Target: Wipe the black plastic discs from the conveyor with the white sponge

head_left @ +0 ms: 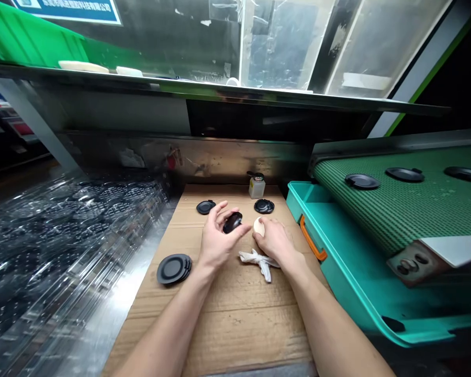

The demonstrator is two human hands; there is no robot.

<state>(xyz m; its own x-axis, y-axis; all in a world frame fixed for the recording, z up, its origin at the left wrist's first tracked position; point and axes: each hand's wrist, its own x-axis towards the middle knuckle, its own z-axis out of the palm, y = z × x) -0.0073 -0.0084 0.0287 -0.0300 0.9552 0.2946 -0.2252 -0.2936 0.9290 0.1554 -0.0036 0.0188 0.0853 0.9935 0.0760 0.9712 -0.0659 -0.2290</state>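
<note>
My left hand [215, 238] grips a glossy black round plastic part [233, 222], tilted between thumb and fingers above the cardboard [235, 319]. Close beside it, my right hand [275, 241] is closed on a small white round pad [259, 226]. Just under the right hand lies a crumpled white cloth strip [261, 260]. Left of my left forearm sits a small stack of black round lids [173, 269]. Beyond the hands are a single black disc [205, 207] on the left and a black round part [264, 206] on the right.
A small bottle [257, 186] stands at the cardboard's back edge. On the right, a green conveyor belt [396, 209] carries black discs above a teal bin [349, 283] with an orange handle. Clear plastic trays [63, 251] holding dark parts fill the left. A metal shelf [204, 89] crosses overhead.
</note>
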